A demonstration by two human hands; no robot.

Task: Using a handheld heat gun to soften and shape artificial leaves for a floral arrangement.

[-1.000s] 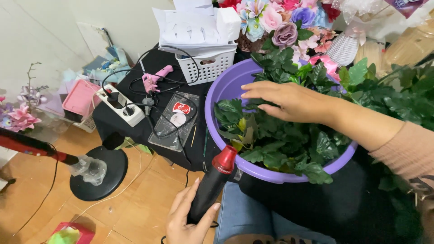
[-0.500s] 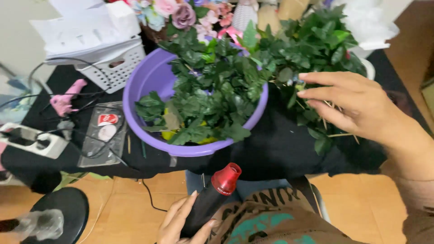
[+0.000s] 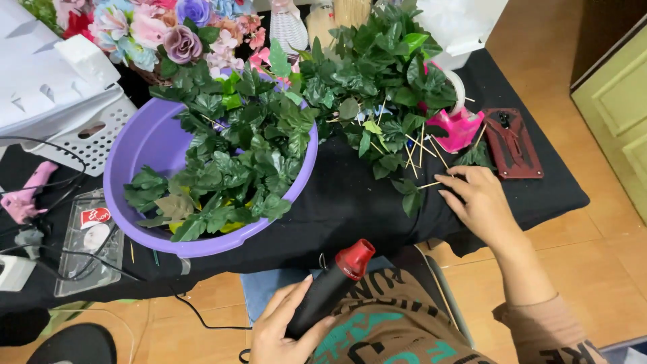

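hands at a table of fake greenery
left hand [image 3: 283,334] clamped round black heat tool [image 3: 330,286], nozzle toward 1 o'clock; right hand [image 3: 478,202], fingers loosely apart, touches wooden sticks [image 3: 421,152] at its 10 o'clock

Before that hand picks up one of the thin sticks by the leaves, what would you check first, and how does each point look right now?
1. Right hand at the thin sticks: ok, fingertips touch one on the black cloth.
2. Stick already in the grip: not ok, fingers are spread, none pinched.
3. Left hand steady on the black tool with a red nozzle: ok, wrapped round its body.
4. Nozzle pointing away from the leaves: not ok, it aims toward the purple basin.
5. Tool switched on: cannot tell.
6. Pink tape holder clear of the hand: ok.
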